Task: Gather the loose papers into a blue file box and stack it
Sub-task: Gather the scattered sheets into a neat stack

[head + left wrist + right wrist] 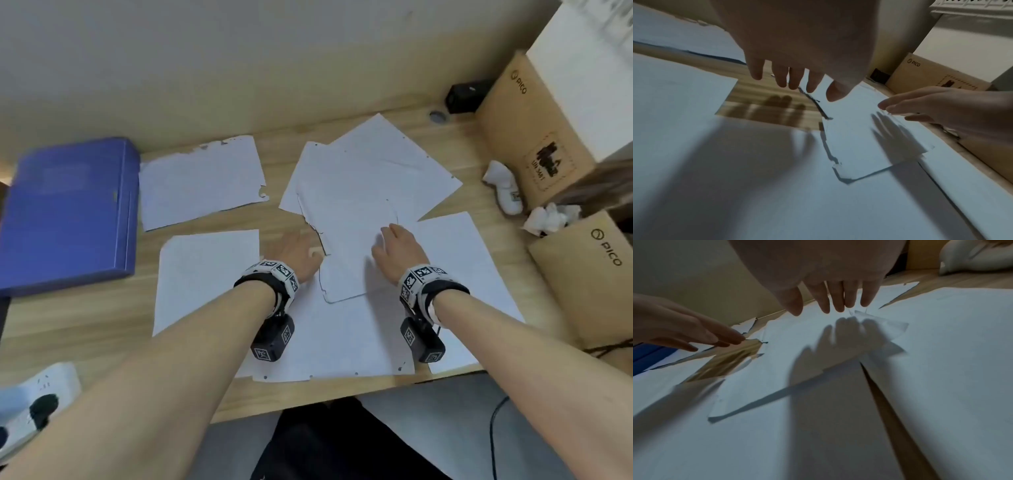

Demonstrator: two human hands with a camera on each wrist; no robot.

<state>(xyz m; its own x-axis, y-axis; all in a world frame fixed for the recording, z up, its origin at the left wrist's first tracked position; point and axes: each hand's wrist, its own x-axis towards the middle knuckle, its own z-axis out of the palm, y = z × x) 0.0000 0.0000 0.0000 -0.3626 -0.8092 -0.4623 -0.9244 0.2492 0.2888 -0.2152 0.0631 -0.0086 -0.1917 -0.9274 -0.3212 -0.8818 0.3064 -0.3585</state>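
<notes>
Colours here: the file box [65, 212] at the left of the frame is solid blue-violet, the loose papers [202, 181] are plain white, and the desk [85, 318] is light wood grain. Cardboard boxes [527, 137] on the right are tan with black print. Both wristbands [270, 274] have black-and-white square marker patterns.

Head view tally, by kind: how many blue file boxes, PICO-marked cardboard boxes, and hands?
blue file box: 1
PICO cardboard boxes: 2
Hands, left hand and right hand: 2
Total: 5
</notes>
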